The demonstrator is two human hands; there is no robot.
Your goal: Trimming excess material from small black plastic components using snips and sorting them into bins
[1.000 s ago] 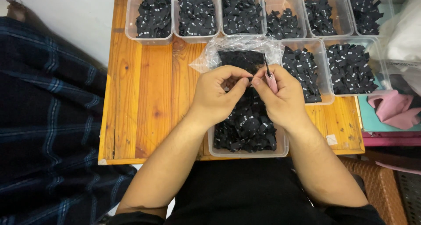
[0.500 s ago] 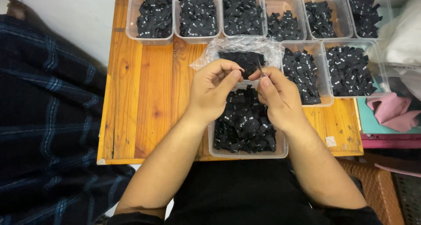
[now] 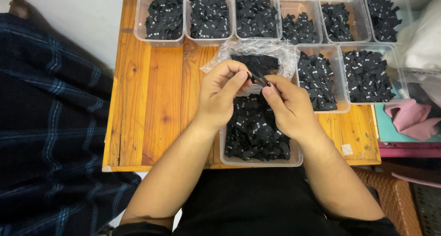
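In the head view, both hands meet above the middle of the wooden desk (image 3: 151, 102), pinching one small black fabric label (image 3: 258, 78) between them: the left hand (image 3: 223, 96) grips it with thumb and forefinger clenched on its left end, and the right hand (image 3: 289, 108) holds the right end with its fingers (image 3: 271, 90) closed on it. The label is a thin dark strip with tiny pale marks, held over the far end of the near tub (image 3: 262, 160), a clear plastic box heaped with like labels. Just beyond lies one crumpled clear plastic bag (image 3: 280, 52) holding more black labels. Eight more clear tubs of labels stand on the desk: six in the far row (image 3: 161, 38) and two at the right (image 3: 342, 105). The left half of the desk is bare wood up to its left edge, beside a dark plaid cloth (image 3: 50, 125). A pink cloth (image 3: 411, 119) lies off the right edge.
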